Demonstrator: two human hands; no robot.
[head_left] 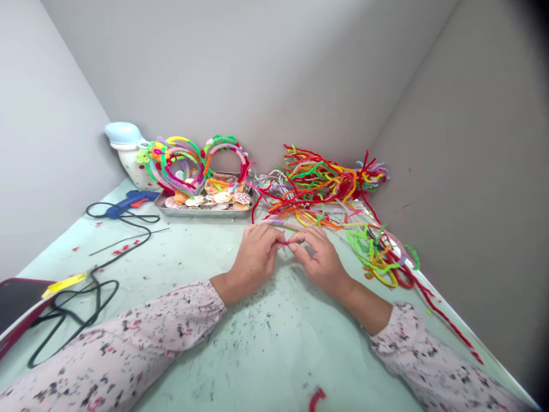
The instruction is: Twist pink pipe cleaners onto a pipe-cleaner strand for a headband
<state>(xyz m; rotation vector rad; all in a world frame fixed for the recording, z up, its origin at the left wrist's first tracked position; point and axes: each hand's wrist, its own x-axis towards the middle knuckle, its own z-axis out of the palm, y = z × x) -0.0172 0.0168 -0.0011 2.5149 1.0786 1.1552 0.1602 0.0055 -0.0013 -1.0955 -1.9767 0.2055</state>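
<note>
I see my left hand and right hand meeting above the desk, their fingers pinched narrow on a short red pipe cleaner at 12 o'clock. A heap of pipe cleaners lies beyond at 1 o'clock, a tray of shells at 11, and a glue gun at 10.

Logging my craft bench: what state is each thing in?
Left hand, pinching a red pipe cleaner
Right hand, pinching the same red pipe cleaner
Glue gun, lying on its side, cord trailing
Metal tray, full of seashells
Pipe cleaner hoops, standing upright by the tray
Loose pipe cleaners, tangled heap against the wall
</note>
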